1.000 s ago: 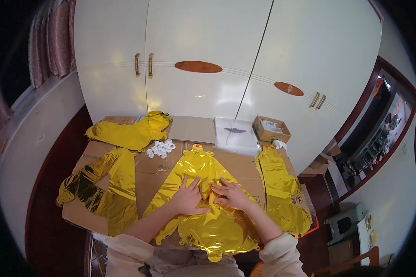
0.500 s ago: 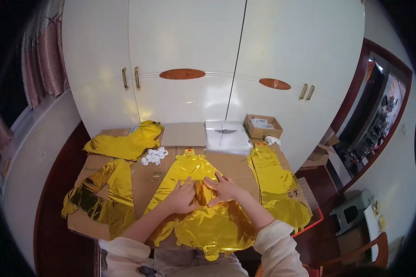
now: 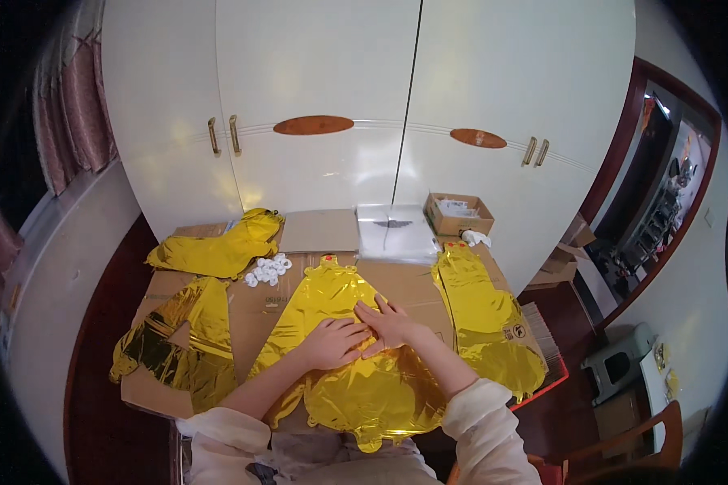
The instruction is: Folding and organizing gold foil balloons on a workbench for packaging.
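Observation:
A flat gold foil balloon (image 3: 370, 404) with small tabs along its rim lies in front of me on a cardboard-covered table. My left hand (image 3: 333, 343) rests on its middle, fingers stretched toward the right. Touching it there, my right hand (image 3: 388, 325) lies flat with fingers spread, pointing up and left. Neither hand grips anything. More gold foil balloons surround this one: a folded-looking one (image 3: 218, 246) at the far left, a shiny one (image 3: 210, 323) at the near left, and one (image 3: 485, 315) on the right.
White rings (image 3: 268, 270) sit in a small pile behind the left side. Clear plastic sleeves (image 3: 395, 238) and a small cardboard box (image 3: 459, 220) stand along the back, against a white cabinet (image 3: 315, 65). A grey stool (image 3: 619, 364) is on the floor at right.
My left hand has slid right until it meets the right hand. The raised fold of foil between the hands is now pressed down under them. The view has shifted slightly.

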### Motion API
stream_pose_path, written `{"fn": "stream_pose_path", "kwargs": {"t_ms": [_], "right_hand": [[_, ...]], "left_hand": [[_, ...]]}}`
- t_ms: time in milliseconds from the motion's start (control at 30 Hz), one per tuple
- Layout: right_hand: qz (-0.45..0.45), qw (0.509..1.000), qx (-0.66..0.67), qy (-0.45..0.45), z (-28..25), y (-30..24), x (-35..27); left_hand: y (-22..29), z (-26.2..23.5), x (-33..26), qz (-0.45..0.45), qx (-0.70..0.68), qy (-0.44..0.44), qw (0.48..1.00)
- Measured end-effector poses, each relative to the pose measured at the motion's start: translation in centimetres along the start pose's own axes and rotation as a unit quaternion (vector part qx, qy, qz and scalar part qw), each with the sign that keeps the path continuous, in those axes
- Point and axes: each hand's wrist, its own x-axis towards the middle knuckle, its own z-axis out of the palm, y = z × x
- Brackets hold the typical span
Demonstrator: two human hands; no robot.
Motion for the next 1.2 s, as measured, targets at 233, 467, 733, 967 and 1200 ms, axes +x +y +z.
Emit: {"fn": "stream_pose_path", "kwargs": {"t_ms": [233, 467, 733, 967, 1200], "right_hand": [[0.017, 0.979, 0.049, 0.197, 1.9, -2.0, -5.2], [0.287, 0.729, 0.401, 0.475, 6.8, -10.0, -22.5], [0.362, 0.493, 0.736, 0.291, 13.3, -14.7, -22.9], [0.144, 0.814, 0.27, 0.493, 8.2, -16.7, -19.0], [-0.025, 0.903, 0.21, 0.374, 5.7, -18.6, -13.9]], "left_hand": [[-0.2, 0.5, -0.5, -0.002, 0.027, 0.02, 0.999], [0.1, 0.2, -0.4, -0.007, 0.017, 0.031, 0.999], [-0.1, -0.1, -0.8, -0.006, 0.001, 0.015, 1.0], [-0.3, 0.1, -0.8, -0.007, 0.009, 0.022, 1.0], [-0.3, 0.3, -0.8, -0.005, 0.014, 0.026, 1.0]]}}
